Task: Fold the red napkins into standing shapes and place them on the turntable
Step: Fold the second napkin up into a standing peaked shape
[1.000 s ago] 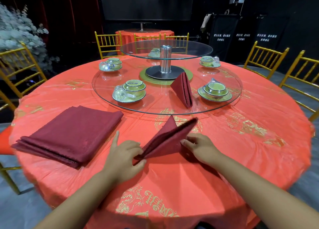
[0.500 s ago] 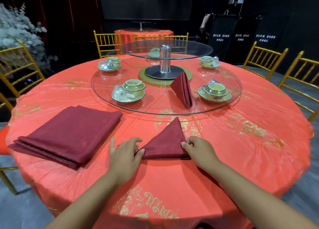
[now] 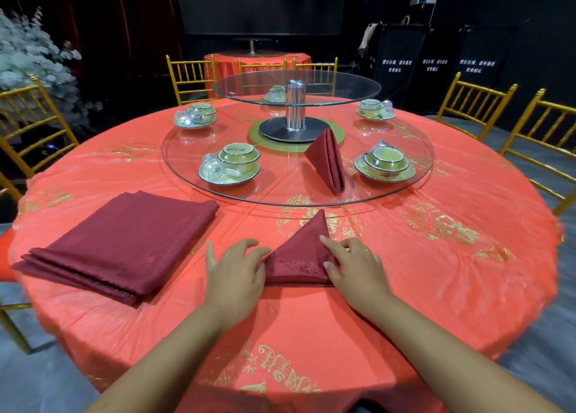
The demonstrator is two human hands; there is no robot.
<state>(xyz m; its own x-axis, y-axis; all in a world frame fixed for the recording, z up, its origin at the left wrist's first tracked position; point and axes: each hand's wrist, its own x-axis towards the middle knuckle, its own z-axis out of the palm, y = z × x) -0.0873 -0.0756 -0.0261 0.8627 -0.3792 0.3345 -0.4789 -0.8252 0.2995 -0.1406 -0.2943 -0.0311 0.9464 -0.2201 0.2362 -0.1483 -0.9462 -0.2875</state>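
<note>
A dark red napkin (image 3: 300, 253) lies folded into a flat triangle on the red tablecloth, just in front of the glass turntable (image 3: 414, 182). My left hand (image 3: 235, 271) rests at its left corner with fingers spread and touching the edge. My right hand (image 3: 352, 264) presses on its right side, fingers flat on the cloth. One folded napkin (image 3: 327, 160) stands as a cone on the turntable. A stack of flat red napkins (image 3: 124, 241) lies to the left.
Several green cup-and-saucer sets (image 3: 233, 163) sit around the turntable, with a smaller glass tier (image 3: 343, 85) on a metal post (image 3: 296, 104) at its centre. Gold chairs (image 3: 473, 107) ring the round table (image 3: 452, 288). Another table stands behind.
The napkin's raised flap has been folded down, so it now lies as a flat triangle. Both hands have shifted onto its lower corners and press it down.
</note>
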